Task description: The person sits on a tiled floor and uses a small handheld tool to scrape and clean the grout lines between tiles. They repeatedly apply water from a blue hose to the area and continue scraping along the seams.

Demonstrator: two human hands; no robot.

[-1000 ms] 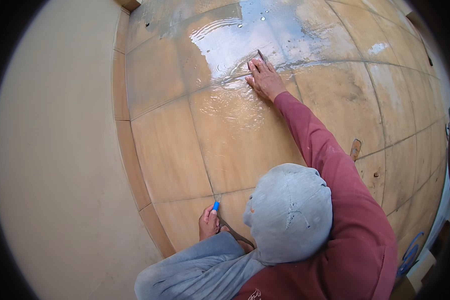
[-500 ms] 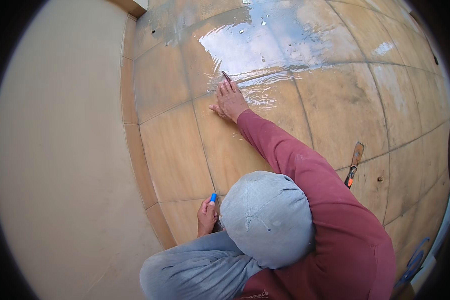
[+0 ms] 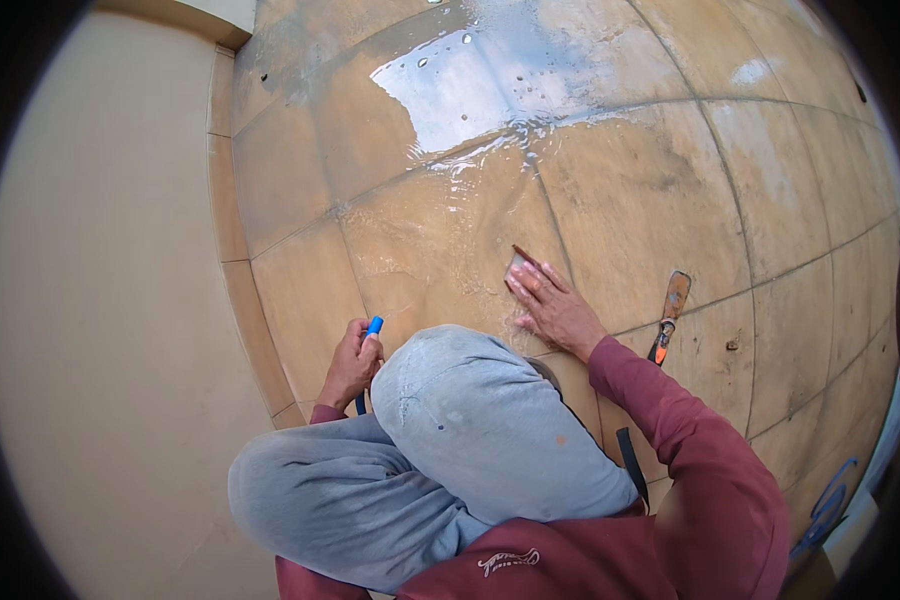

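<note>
My left hand (image 3: 352, 362) is closed round a short blue tube (image 3: 374, 326), whose end sticks up past my thumb; the rest is hidden in the fist. Beside my raised knee, my right hand (image 3: 560, 310) lies with stretched fingers on a thin flat piece (image 3: 516, 266) with a reddish-brown edge and a greyish face. It is pressed down on the wet tile floor (image 3: 440, 260), and its exact kind cannot be made out. Right of that hand rests a scraper (image 3: 674, 300) with a rusty blade and a black and orange handle.
A shiny puddle (image 3: 450, 95) spreads over the far tiles. The beige wall (image 3: 100, 300) with its tile skirting (image 3: 232, 215) runs along the left. A blue looped object (image 3: 823, 510) lies at the lower right. A small dark crumb (image 3: 733, 345) sits near the scraper.
My right hand has drawn back from the puddle toward my knee and rightward, with the flat piece under it. My left hand still grips the blue tube. My view has shifted.
</note>
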